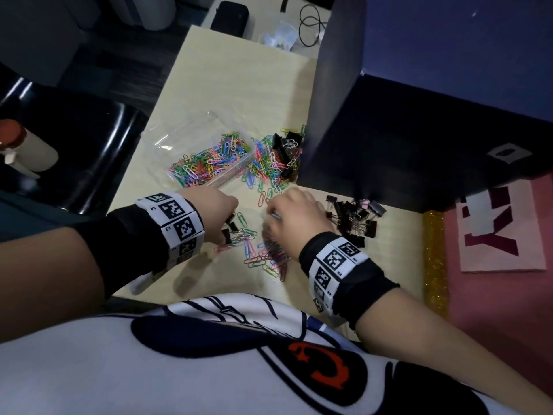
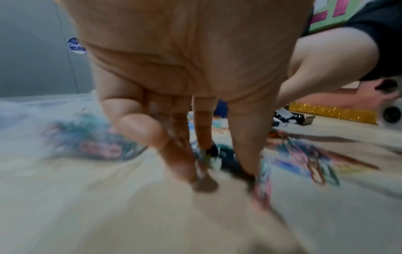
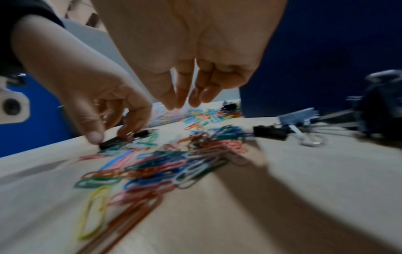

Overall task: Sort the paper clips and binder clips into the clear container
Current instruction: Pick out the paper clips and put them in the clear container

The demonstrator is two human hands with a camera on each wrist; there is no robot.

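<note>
A clear container [image 1: 167, 139] holding many coloured paper clips [image 1: 209, 160] sits on the pale table [image 1: 239, 85]. More paper clips [image 1: 263, 256] lie loose in front of me, and others are mixed with black binder clips [image 1: 284, 148] behind them. A heap of binder clips [image 1: 356, 220] lies to the right. My left hand [image 1: 221, 217] reaches down and pinches a black binder clip [image 3: 113, 142] between thumb and fingers [image 2: 245, 151]. My right hand [image 3: 180, 101] hovers over the loose paper clips [image 3: 174, 165], its fingers hanging loosely with nothing seen between them.
A tall dark blue box [image 1: 389, 130] stands right behind the clips. A gold glitter strip [image 1: 434, 259] and a pink sheet [image 1: 493, 235] lie at the right. A black chair [image 1: 89, 160] stands past the table's left edge. Cables [image 1: 311, 22] lie at the far end.
</note>
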